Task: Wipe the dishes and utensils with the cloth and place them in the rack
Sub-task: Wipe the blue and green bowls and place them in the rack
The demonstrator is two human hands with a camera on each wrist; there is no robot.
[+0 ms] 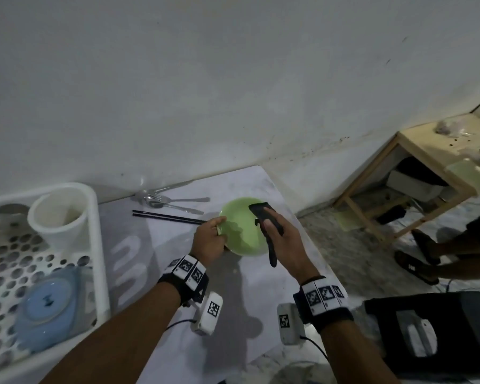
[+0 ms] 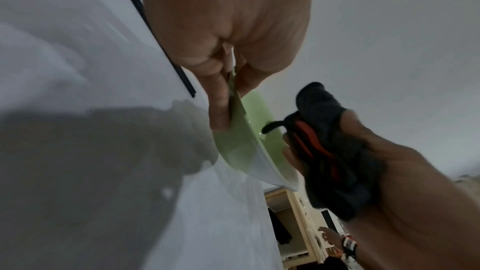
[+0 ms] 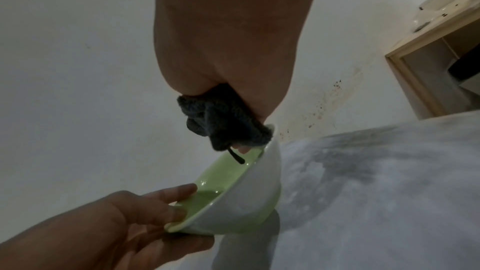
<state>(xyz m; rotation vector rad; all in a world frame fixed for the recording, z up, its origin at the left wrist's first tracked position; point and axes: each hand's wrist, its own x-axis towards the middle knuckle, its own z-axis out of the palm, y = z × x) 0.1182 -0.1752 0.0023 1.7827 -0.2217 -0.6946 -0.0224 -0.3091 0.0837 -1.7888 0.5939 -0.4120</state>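
A bowl, green inside and white outside, is held tilted just above the table. My left hand pinches its near-left rim, thumb inside and fingers under. My right hand grips a dark cloth and presses it on the bowl's right rim; the cloth shows an orange strip. Black chopsticks, a fork and spoons lie on the table behind the bowl. The white perforated rack stands at the left.
The rack holds a white cup and a blue dish. The white wall runs close behind the table. At the right stands a wooden table, and another person's legs and sandals are on the floor.
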